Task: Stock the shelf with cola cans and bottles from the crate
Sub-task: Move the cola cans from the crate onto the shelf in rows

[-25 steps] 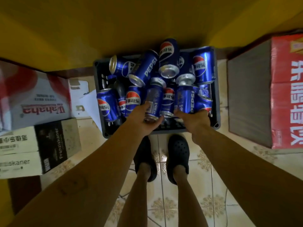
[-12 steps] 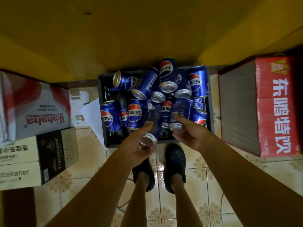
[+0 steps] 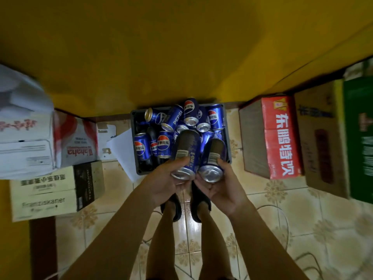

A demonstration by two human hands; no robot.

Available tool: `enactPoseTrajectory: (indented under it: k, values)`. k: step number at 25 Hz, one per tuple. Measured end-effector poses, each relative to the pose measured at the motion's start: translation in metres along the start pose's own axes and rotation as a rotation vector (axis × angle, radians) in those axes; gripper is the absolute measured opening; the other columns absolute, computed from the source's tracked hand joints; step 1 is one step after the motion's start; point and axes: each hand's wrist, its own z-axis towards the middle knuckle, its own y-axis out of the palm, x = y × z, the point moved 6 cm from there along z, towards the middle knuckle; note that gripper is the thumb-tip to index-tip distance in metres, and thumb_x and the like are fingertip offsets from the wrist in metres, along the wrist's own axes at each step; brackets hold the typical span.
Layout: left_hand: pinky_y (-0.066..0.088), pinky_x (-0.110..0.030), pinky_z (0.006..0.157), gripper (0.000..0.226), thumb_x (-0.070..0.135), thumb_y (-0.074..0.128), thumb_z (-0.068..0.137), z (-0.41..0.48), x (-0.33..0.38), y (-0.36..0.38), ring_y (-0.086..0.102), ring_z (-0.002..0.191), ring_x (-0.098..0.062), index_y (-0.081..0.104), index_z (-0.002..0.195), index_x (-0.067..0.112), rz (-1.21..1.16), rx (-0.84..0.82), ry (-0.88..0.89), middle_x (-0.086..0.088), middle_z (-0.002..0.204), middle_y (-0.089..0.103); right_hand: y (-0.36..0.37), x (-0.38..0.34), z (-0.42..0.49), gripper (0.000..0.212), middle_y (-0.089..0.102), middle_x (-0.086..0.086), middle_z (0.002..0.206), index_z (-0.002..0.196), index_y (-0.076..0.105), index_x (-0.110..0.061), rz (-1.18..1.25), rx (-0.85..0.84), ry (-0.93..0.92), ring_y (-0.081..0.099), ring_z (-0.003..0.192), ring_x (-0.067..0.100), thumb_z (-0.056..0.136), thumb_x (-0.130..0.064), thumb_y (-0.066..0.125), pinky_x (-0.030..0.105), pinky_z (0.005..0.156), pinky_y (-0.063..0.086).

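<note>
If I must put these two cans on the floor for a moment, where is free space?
Bare tile lies on the near side of the red carton, on your right, and on the near side of the Franziskaner box, on your left. The strip between the crate and red carton is narrow. The crate itself is crowded with cans.

One can [image 3: 175,118] in the crate [image 3: 133,122] says PEPSI down its side, and others like the front can [image 3: 163,144] have 百事可乐 on the logo. The left held can [image 3: 186,146] and right held can [image 3: 214,152] just show barcodes. Left side, the white-and-red box [image 3: 78,142] reads Wahaha upside down and the beige box [image 3: 44,199] Franziskaner, and the red box [image 3: 282,138] on the right has 东鹏特饮 in white.
</note>
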Motion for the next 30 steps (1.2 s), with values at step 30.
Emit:
enactPoseTrajectory:
  k: [30]
  values:
    - [0.057,-0.032,0.075,0.085,0.006,0.086,0.056,-0.408,-0.17,0.152,0.067,0.108,-0.028,0.047,0.131,0.019,-0.144,0.403,1.305,-0.009,0.12,0.069,0.068,0.004,-0.391,0.057,0.069,0.013,0.107,0.132,0.051,-0.017,-1.179,-0.993,-0.237,0.06,0.073,0.022,0.079,-0.027,0.071,0.032,0.066,0.053]
